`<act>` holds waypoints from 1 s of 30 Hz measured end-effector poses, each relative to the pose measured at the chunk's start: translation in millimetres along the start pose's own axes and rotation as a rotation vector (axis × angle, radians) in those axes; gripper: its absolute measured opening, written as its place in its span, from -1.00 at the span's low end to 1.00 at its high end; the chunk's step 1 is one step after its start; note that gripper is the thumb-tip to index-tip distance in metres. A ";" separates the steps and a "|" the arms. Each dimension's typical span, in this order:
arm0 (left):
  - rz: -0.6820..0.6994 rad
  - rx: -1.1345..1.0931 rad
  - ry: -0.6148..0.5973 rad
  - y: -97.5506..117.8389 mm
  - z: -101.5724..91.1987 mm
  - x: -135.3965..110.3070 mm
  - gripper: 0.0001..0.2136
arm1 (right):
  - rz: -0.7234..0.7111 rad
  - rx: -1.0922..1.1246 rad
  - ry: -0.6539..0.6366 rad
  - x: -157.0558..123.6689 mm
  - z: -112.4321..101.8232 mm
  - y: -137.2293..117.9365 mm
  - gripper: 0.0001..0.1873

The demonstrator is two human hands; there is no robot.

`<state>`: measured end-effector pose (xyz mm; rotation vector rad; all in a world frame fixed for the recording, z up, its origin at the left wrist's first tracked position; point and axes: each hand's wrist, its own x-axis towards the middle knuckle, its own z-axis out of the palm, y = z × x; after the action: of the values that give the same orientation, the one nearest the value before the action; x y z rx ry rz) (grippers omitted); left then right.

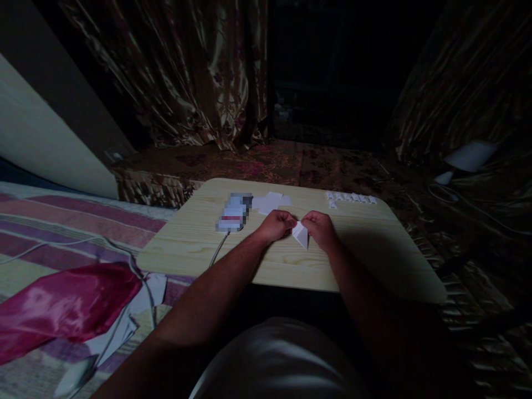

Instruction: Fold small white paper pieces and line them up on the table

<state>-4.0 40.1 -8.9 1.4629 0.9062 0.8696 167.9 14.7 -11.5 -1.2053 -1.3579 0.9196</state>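
A small piece of white paper (301,236), folded to a point that faces me, is held between both hands over the middle of the table. My left hand (277,225) pinches its upper left edge with thumb and finger. On the other side, my right hand (319,228) pinches the upper right edge. Just beyond my left hand lie loose white paper sheets (271,203), partly overlapping. Several small folded paper pieces (352,198) sit in a row at the table's far right, with one more below the row's left end.
The light wooden table (178,249) has rounded corners. A blurred-out phone-like device (233,213) with a cable (218,249) lies left. On the striped bed (124,221) are a shiny magenta cloth (78,302) and papers (149,291). A lamp (469,156) stands right, curtains (216,72) behind.
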 end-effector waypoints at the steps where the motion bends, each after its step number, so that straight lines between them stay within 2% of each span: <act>1: 0.000 -0.002 -0.003 -0.4 -0.1 0.0 -0.73 | 0.004 0.001 0.002 -0.1 0.3 -0.3 -0.87; 5: 0.004 0.004 0.016 -0.2 0.6 -0.2 -0.72 | 0.017 0.003 0.008 -0.2 1.0 -1.3 -0.85; 12: 0.006 -0.033 0.129 3.4 2.0 0.8 -0.71 | 0.020 0.010 0.016 0.8 0.0 -0.8 -0.86; 30: -0.003 0.055 0.026 5.5 0.5 -3.8 -0.62 | 0.050 0.064 0.048 1.5 -1.1 -2.2 -0.85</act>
<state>-4.8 36.2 -3.6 1.5001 0.9579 0.8696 168.7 15.7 -8.9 -1.2097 -1.2561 0.9561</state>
